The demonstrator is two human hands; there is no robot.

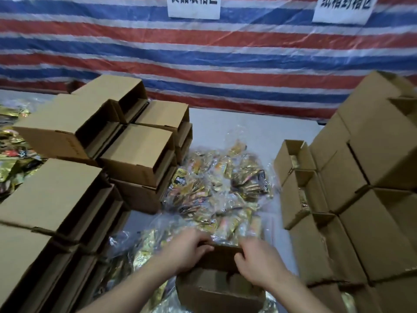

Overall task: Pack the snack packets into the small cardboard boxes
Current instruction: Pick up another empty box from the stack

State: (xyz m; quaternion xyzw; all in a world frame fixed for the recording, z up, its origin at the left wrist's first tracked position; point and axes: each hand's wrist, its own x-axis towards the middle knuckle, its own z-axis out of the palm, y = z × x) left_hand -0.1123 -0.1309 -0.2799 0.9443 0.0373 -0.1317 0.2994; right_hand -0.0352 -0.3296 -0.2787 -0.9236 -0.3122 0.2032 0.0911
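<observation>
A small open cardboard box (216,292) sits at the bottom centre, right in front of me. My left hand (188,250) grips the far rim of the box at its left end, fingers curled over the edge. At the right end of that same rim, my right hand (257,259) grips it too. Beyond the box lies a heap of snack packets (221,188) in clear plastic, gold and orange. The box's inside is mostly hidden by my hands.
Stacks of empty cardboard boxes (126,152) stand on the left, openings facing right. Another stack of boxes (361,199) rises on the right, some holding packets. More loose packets (11,163) lie at the far left. A striped tarpaulin (203,59) hangs behind the white table (259,129).
</observation>
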